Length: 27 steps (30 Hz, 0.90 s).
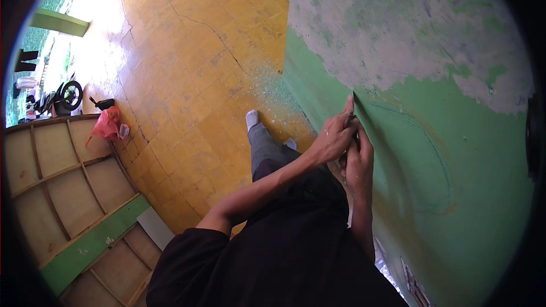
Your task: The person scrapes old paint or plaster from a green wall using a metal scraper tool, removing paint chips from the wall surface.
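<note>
A green painted wall (426, 145) stands at the right, its upper part stripped to a pale grey surface (375, 21) with ragged edges. My left hand (337, 132) reaches to the wall, its index finger extended along a tool, near the border between paint and bare surface. Just below and to the right, my right hand (359, 162) closes around the handle of what looks like a scraper; most of the tool is hidden by my fingers. Its dark tip (353, 93) meets the wall. A curved dark line marks the green paint beside my hands.
Green paint flakes (273, 89) lie on the yellow tiled floor (192, 72) along the wall's foot. A wood-framed panel (55, 170) stands at left, with a red plastic bag (107, 123) by it. A motorcycle (59, 98) is outside.
</note>
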Each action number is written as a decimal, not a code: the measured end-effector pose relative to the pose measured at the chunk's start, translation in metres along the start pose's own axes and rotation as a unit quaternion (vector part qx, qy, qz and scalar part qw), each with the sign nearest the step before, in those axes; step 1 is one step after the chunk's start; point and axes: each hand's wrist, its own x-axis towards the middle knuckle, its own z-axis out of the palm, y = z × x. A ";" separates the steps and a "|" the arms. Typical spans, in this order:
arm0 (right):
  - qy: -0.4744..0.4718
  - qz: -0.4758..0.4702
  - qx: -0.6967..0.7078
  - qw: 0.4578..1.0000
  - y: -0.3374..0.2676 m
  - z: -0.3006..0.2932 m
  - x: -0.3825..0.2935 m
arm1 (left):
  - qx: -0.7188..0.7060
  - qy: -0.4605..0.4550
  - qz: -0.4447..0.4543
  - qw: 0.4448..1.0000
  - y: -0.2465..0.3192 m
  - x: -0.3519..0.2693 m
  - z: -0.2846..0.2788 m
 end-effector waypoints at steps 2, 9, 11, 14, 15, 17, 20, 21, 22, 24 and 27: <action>-0.012 -0.006 -0.014 1.000 -0.001 -0.001 0.009 | -0.015 0.019 0.032 0.999 0.000 0.001 -0.002; -0.008 0.004 -0.004 1.000 0.012 0.009 0.021 | -0.005 0.018 0.017 1.000 -0.007 0.002 -0.006; -0.006 -0.007 -0.025 1.000 0.020 0.007 0.029 | -0.013 0.013 -0.007 1.000 -0.006 0.013 -0.012; -0.008 0.007 -0.039 0.999 0.023 0.022 0.041 | 0.026 -0.067 -0.106 0.992 -0.020 0.032 -0.034; 0.000 0.003 -0.049 0.999 0.023 0.025 0.046 | 0.027 -0.066 -0.105 0.992 -0.024 0.032 -0.031; 0.005 0.004 -0.049 0.999 0.021 0.024 0.039 | 0.016 0.019 -0.029 0.999 -0.028 0.017 -0.017; 0.004 -0.037 -0.037 0.999 0.032 0.021 0.048 | 0.003 -0.004 -0.050 0.999 -0.026 0.029 -0.024; 0.005 -0.034 -0.037 0.999 0.032 0.023 0.054 | 0.004 -0.042 -0.100 0.994 -0.026 0.036 -0.031; -0.004 -0.029 -0.040 0.999 0.031 0.026 0.060 | 0.029 -0.068 -0.113 0.991 -0.018 0.040 -0.041; 0.007 -0.006 -0.045 0.999 0.027 0.031 0.051 | 0.021 -0.004 -0.041 0.999 -0.041 0.031 -0.024; 0.005 -0.002 -0.040 0.999 0.013 0.025 0.041 | 0.009 0.038 0.040 0.998 -0.032 0.025 -0.021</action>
